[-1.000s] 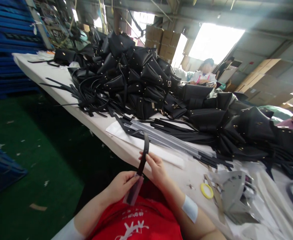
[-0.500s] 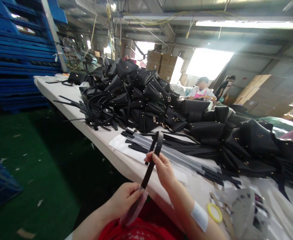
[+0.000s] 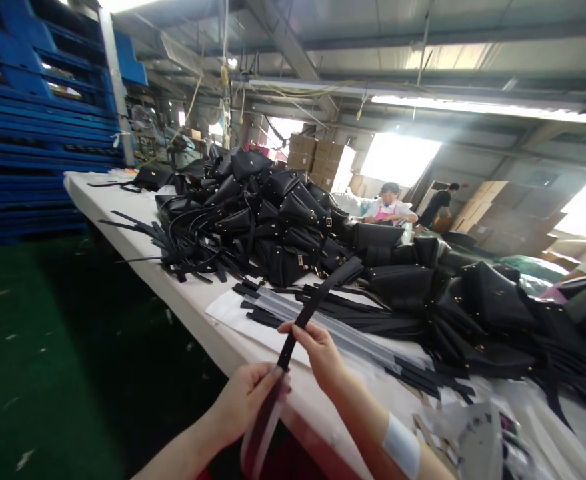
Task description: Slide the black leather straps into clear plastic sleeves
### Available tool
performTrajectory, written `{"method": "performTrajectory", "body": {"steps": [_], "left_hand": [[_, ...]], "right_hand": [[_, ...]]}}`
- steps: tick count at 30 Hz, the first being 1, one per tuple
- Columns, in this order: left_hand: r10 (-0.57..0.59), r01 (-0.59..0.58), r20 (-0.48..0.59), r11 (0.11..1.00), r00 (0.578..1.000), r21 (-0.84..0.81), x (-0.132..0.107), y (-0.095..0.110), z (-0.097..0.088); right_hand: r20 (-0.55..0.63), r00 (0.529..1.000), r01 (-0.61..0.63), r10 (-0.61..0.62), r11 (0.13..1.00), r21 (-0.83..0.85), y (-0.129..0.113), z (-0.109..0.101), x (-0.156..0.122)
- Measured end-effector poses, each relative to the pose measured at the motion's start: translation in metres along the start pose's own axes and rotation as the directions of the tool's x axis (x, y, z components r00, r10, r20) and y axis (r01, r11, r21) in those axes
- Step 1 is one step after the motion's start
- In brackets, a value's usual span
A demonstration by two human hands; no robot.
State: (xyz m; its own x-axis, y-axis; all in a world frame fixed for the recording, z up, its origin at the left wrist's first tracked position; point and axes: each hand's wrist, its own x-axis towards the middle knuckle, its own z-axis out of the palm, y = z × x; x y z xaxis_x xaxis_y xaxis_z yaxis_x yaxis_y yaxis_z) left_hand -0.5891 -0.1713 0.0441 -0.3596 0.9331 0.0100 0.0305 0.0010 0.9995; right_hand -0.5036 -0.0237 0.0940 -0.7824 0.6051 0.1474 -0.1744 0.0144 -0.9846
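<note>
A long black strap (image 3: pixel 317 297) slants through both of my hands, its free end pointing up and away over the table. My left hand (image 3: pixel 250 393) is closed on its lower part, where a clear plastic sleeve (image 3: pixel 267 427) covers the strap and hangs toward my lap. Farther up, my right hand (image 3: pixel 317 343) pinches the bare strap between thumb and fingers. Just beyond my hands, several flat black straps (image 3: pixel 353 313) lie on the table, along with long clear plastic sleeves (image 3: pixel 313 323).
Black bags (image 3: pixel 283 213) are heaped across the white-covered table (image 3: pixel 183 300). Loose black straps (image 3: pixel 187 247) spill at its left side. A white container (image 3: pixel 483 440) stands at lower right. Blue pallets (image 3: pixel 33 133) are stacked at left. One person (image 3: pixel 389 205) sits beyond the table, another (image 3: pixel 437 203) farther back.
The strap's upper end, looped back over my right hand before, now stretches out straighter, up and to the right. Both hands still grip it. My view has tilted slightly upward.
</note>
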Motion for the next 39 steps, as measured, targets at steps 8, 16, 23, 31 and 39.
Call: {"method": "performTrajectory", "body": {"steps": [8,16,23,31,39], "left_hand": [[0.125,-0.124,-0.014,0.992,0.992,0.039,0.026,0.047,-0.005],[0.209,-0.208,-0.033,0.978,0.977,0.012,0.035,0.065,-0.003],[0.227,-0.251,-0.167,0.958,0.959,-0.14,0.026,0.095,-0.011],[0.237,-0.537,-0.667,0.794,0.706,-0.286,0.046,0.103,-0.088],[0.017,-0.345,-0.763,0.898,0.646,-0.272,0.096,0.065,-0.128]], "right_hand": [[-0.108,0.975,0.201,-0.194,0.978,0.056,-0.075,-0.008,0.033],[0.038,0.986,0.162,-0.159,0.984,-0.075,-0.075,0.002,0.03],[0.41,0.91,-0.125,0.06,0.983,0.135,-0.037,0.013,0.002],[0.61,0.58,-0.388,0.539,0.842,-0.375,-0.019,-0.055,-0.063],[0.094,0.953,-0.118,0.287,0.64,-0.759,-0.116,-0.174,-0.045]]}}
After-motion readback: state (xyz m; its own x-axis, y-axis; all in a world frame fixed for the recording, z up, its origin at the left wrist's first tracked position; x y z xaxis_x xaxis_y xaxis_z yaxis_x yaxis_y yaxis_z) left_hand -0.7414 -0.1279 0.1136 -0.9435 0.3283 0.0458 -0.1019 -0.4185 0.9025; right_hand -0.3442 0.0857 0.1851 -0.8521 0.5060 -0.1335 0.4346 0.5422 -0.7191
